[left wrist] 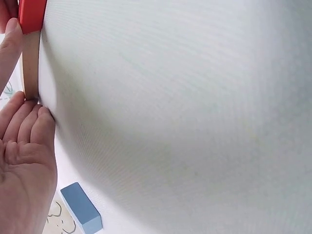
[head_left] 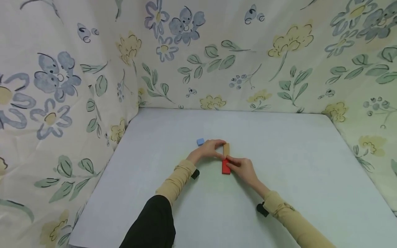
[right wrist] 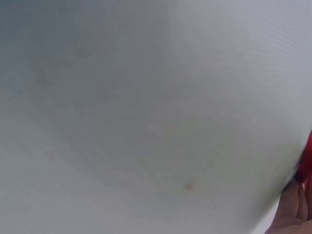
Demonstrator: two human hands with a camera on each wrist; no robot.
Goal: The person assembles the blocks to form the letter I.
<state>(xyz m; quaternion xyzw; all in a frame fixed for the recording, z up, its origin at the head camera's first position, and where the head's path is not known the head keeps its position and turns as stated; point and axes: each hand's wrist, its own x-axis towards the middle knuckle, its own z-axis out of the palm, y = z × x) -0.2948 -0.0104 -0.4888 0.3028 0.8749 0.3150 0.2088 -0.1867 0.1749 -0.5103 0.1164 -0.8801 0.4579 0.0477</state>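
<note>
Watching from beside the white table (head_left: 279, 144), I see 2 hands close together over 2 blocks lying end to end, the wood block (head_left: 226, 149) farther from the person, the red block (head_left: 226, 169) nearer. The left hand (head_left: 208, 148) pinches the wood block lengthwise, fingertips against its far end and thumb by the joint. The right hand (head_left: 245, 168) pinches the red block close to that same joint; how its other fingers lie I can't make out. The 2 ends look to be touching. My worry is that joint: if the left hand pressed harder than the right hand resisted, the red block could slide toward the person, or the pair could buckle sideways out of line. With fingertips crowded there, skin might catch between the ends, or 1 hand lifting off could drag a block askew. The blue block (head_left: 200, 141) sits on the table just past the back of the left hand, where a careless sweep of that hand could knock it away
</note>
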